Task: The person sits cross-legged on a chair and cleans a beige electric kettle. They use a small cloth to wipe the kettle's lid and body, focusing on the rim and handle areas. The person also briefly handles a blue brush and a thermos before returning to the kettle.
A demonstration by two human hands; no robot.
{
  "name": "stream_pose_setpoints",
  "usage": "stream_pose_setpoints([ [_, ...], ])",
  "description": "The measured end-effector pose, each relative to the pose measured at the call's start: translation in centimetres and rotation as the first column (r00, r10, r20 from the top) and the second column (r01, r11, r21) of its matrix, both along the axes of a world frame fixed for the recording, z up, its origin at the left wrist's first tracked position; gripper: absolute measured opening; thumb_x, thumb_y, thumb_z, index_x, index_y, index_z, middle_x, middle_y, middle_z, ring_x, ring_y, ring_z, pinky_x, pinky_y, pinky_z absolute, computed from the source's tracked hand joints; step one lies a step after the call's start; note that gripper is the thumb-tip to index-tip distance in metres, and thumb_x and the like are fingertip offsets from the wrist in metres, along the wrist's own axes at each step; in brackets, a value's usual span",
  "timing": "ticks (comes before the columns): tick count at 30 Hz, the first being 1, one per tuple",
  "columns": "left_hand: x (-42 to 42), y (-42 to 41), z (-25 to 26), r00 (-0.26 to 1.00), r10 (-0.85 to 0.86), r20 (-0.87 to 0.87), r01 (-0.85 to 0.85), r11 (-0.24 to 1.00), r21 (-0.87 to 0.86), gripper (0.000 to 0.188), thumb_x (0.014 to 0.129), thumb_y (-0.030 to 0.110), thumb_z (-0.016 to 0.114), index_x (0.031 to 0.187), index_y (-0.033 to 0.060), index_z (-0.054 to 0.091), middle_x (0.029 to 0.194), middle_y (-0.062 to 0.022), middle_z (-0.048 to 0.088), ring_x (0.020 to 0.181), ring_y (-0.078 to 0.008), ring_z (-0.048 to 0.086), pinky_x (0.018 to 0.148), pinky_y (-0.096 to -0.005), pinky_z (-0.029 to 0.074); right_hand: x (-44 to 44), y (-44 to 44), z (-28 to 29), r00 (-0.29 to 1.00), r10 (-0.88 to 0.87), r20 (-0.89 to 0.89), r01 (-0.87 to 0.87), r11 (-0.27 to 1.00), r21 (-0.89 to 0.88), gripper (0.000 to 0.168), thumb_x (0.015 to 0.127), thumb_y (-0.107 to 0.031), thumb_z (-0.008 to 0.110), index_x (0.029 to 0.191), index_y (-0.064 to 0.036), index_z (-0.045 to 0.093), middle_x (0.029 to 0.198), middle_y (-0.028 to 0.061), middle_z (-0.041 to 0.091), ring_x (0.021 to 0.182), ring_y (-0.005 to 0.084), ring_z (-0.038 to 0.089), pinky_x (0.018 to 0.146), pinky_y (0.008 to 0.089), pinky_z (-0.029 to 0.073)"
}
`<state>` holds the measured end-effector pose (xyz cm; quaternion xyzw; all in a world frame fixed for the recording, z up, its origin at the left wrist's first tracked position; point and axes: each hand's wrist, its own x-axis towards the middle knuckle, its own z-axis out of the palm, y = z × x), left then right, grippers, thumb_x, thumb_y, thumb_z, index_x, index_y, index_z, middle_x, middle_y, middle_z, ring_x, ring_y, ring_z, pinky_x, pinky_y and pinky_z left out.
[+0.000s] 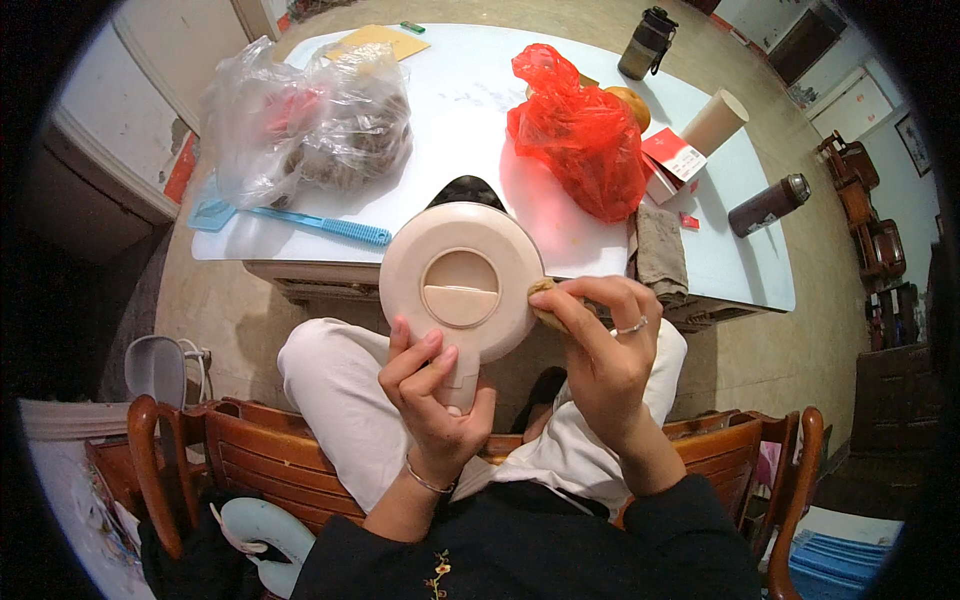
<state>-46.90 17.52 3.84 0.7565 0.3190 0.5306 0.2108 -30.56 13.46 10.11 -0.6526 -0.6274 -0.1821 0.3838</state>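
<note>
My left hand (439,390) grips the handle of a cream-coloured electric kettle (405,262), seen from above with its round lid closed and its spout pointing away from me. The kettle is held over my knees, in front of the table's near edge. My right hand (611,337), a ring on one finger, pinches a small crumpled brown cloth (546,300) against the kettle's right side. Part of that cloth is hidden by my fingers.
On the white table (457,97) lie clear plastic bags (345,135), a blue fly swatter (322,223), a red plastic bag (577,142), a small box (671,161), a folded cloth (660,251), a tumbler (769,206), a cylinder (716,124) and a dark bottle (646,45). A wooden bench (270,465) is behind my legs.
</note>
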Motion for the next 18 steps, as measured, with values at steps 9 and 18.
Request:
stream_pose_setpoints([
  [9, 0.0, 0.1, 0.4, 1.000, -0.005, -0.010, 0.005, 1.000, -0.026, 0.058, 0.063, -0.010, 0.065, 0.115, 0.0049, 0.044, 0.124, -0.0139, 0.041, 0.137, -0.0429, 0.032, 0.116, -0.0499, 0.029, 0.7, 4.3, 1.7, 0.997, 0.008, 0.074, -0.011, 0.999, 0.039, 0.031, 0.073, -0.009, 0.068, 0.102, -0.018, 0.072, 0.098, -0.0045, 0.061, 0.094, 0.0175, 0.054, 0.081, 0.0352, 0.037],
  [18, 0.0, 0.1, -0.5, 0.999, -0.013, 0.036, 0.013, 1.000, -0.005, 0.058, 0.064, -0.009, 0.067, 0.116, 0.0047, 0.046, 0.124, -0.0139, 0.043, 0.137, -0.0422, 0.033, 0.115, -0.0496, 0.030, 0.7, 1.5, 1.7, 0.990, 0.012, 0.142, -0.006, 0.999, -0.042, 0.026, 0.072, -0.012, 0.069, 0.097, -0.019, 0.073, 0.097, -0.0056, 0.061, 0.097, 0.0180, 0.054, 0.084, 0.0340, 0.037],
])
